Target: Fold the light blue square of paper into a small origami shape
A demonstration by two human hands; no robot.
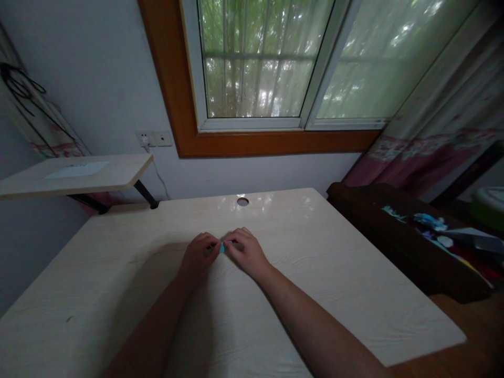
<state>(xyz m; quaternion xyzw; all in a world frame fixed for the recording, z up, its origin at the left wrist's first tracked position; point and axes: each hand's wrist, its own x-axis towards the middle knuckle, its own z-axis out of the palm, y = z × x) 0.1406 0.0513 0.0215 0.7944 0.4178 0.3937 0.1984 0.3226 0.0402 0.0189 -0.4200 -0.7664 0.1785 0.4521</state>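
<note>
A small light-blue piece (222, 247) shows between my two hands, just above or on the desk; its kind is too small to make out. My left hand (199, 255) pinches it from the left with thumb and fingertips. From the right, my right hand (247, 251) pinches the same piece, its fingers curled. The fingertips of both hands nearly meet, and they hide most of the piece. Under them lies the pale wood-grain desk (338, 294).
A raised shelf (118, 176) on black legs carries a white sheet (79, 169) at the left. A cable hole (243, 201) pierces the desk's far edge. Behind are a wall socket (153, 138) and a window (260, 63). Dark furniture (378, 231) with cluttered items stands right.
</note>
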